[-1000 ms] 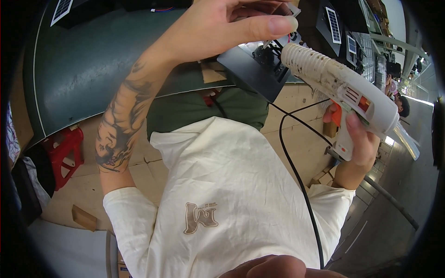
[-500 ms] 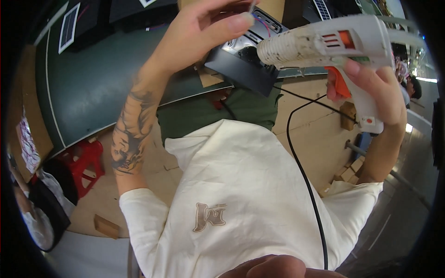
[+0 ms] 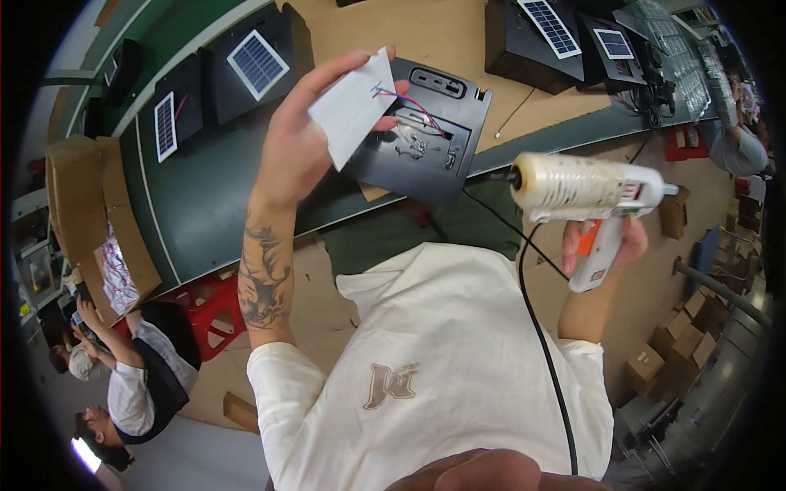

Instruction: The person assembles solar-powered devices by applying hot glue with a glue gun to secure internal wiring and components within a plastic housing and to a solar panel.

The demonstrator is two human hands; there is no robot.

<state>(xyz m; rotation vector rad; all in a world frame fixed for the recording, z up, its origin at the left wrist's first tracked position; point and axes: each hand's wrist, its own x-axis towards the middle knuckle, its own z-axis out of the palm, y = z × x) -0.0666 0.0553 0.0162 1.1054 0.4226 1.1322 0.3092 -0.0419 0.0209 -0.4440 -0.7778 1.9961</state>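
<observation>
My left hand (image 3: 291,151) holds a small panel (image 3: 350,114) tilted up, its white back in view, gripped by the edges between thumb and fingers. Thin red and blue wires (image 3: 422,108) run from that back into an opening in a dark grey box-shaped device (image 3: 446,182). Shiny clear glue (image 3: 413,141) lies on the device's face around the opening. To the right of the device, my right hand (image 3: 629,243) grips a white hot glue gun (image 3: 602,184) by its handle, fingers at the orange trigger. The gun's nozzle points left, apart from the device.
Black boxes with small solar panels (image 3: 259,64) stand on the green table (image 3: 205,213), left and right of a cardboard sheet (image 3: 458,33). A black cord (image 3: 536,315) hangs across my shirt. At left are an open carton (image 3: 70,176), a red stool (image 3: 217,307) and a seated person (image 3: 151,376).
The glue gun has pulled back right and down, away from the device. My left hand now shows the panel's white back. The view has shifted, showing more of the table.
</observation>
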